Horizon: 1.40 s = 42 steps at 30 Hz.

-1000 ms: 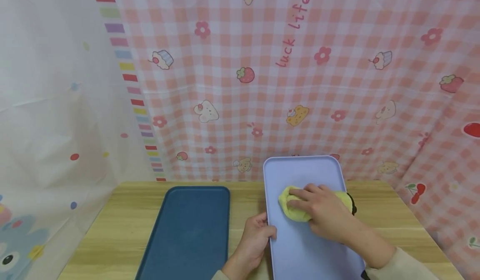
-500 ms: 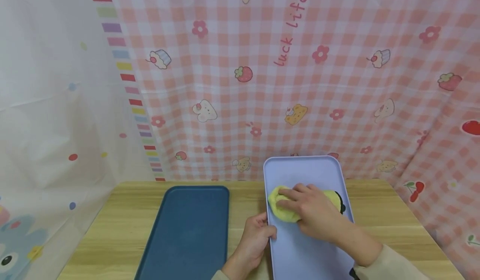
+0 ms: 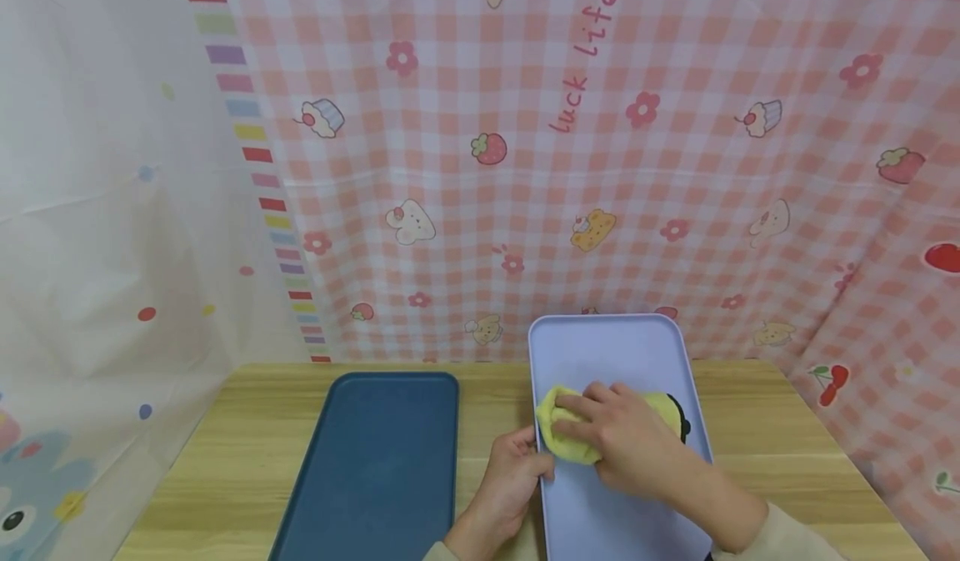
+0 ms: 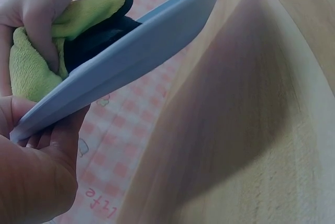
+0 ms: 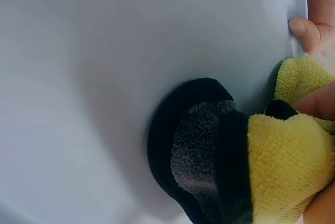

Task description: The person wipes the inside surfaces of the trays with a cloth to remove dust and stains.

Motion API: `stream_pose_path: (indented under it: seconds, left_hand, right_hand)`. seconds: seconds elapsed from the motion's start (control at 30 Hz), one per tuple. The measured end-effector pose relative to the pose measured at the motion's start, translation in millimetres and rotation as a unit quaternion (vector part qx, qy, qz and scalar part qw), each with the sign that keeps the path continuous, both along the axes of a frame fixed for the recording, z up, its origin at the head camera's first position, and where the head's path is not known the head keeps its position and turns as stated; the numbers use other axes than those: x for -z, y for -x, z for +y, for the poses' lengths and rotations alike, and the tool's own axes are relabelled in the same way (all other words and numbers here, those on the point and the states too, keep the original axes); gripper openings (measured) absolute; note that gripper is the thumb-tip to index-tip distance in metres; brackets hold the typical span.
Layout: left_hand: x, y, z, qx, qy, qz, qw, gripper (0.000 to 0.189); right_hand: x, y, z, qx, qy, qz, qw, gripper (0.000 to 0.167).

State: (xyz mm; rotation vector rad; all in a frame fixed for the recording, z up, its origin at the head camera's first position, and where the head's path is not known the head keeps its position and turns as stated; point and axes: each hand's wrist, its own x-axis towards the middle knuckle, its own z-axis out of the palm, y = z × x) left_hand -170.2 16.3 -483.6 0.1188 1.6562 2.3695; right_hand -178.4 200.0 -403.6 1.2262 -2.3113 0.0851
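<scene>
My left hand grips the left rim of a lavender tray, thumb over the edge and fingers beneath, as the left wrist view shows. The tray is held tilted above the table. With my right hand I hold a bunched yellow cloth against the tray's inner face, near the left rim. In the right wrist view the cloth shows a black border and a dark grey underside, which lies toward the tray surface.
A dark blue tray lies flat on the wooden table, left of my left hand. Behind the table hangs a pink checked curtain, with a white one at the left.
My right hand has moved the cloth left across the lavender tray to near its left rim, then slightly down toward me. My left hand keeps its grip on the tray in the same place.
</scene>
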Motion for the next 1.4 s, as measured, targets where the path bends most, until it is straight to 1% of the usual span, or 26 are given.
stream_pose_path:
  seconds: [0.13, 0.23, 0.4, 0.6, 0.67, 0.8, 0.97, 1.2, 1.4]
  left_hand:
    - [-0.1, 0.2, -0.1, 0.002, -0.004, 0.003, 1.0000, 0.067]
    - [-0.4, 0.2, -0.8, 0.001, -0.004, 0.004, 1.0000, 0.068]
    - [-0.8, 0.0, -1.6, 0.002, -0.005, 0.003, 1.0000, 0.068]
    - [0.7, 0.3, -1.2, 0.003, -0.012, 0.000, 0.9999, 0.067]
    - [0.9, 0.3, -1.2, 0.003, -0.014, 0.000, 0.9999, 0.067]
    - [0.8, 0.1, -1.4, 0.002, -0.016, 0.000, 0.9999, 0.067]
    - [0.5, -0.3, -1.6, -0.002, -0.014, -0.003, 0.9999, 0.065]
    - [-0.8, -0.7, -0.5, -0.008, -0.009, -0.005, 0.9999, 0.063]
    - [-2.0, -0.9, -0.4, -0.010, -0.007, -0.005, 0.9999, 0.063]
  right_hand:
    - [4.1, -3.2, 1.2, -0.007, 0.000, 0.007, 0.9999, 0.062]
    - [5.1, -5.1, 1.5, -0.008, -0.001, 0.004, 1.0000, 0.064]
    - [3.4, -7.7, 2.1, -0.002, -0.002, -0.014, 0.9999, 0.065]
    - [1.7, -10.1, 9.7, 0.007, 0.001, -0.037, 0.9993, 0.068]
    - [1.9, -10.5, 13.3, 0.008, 0.001, -0.038, 0.9993, 0.068]
    - [2.8, -10.9, 21.4, 0.008, 0.000, -0.025, 0.9997, 0.067]
    - [2.8, -11.8, 33.7, 0.013, 0.004, -0.023, 0.9996, 0.066]
    - [2.8, -13.7, 54.8, 0.034, 0.010, -0.031, 0.9989, 0.068]
    - [2.6, -15.2, 73.6, 0.057, 0.006, -0.025, 0.9980, 0.067]
